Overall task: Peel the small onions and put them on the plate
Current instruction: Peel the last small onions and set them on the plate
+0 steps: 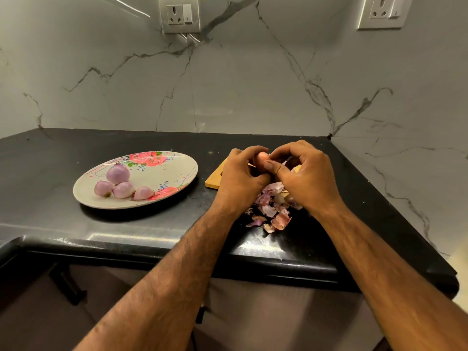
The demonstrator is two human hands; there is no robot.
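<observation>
4 onions (123,190) on plate (177,171), left of board (212,182); peels (279,220) before board, on counter (76,148).

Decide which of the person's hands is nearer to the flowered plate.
Left. The left hand is just right of the plate; the right hand, sharing its grip on a small onion, lies farther right, over the peels.

Both bare forearms reach forward and converge, wrists angled inward. The left hand (240,178) and the right hand (309,178) meet with knuckles up and fingers curled, pinching a small onion (261,157) between them. The right thumb lies against it.
</observation>
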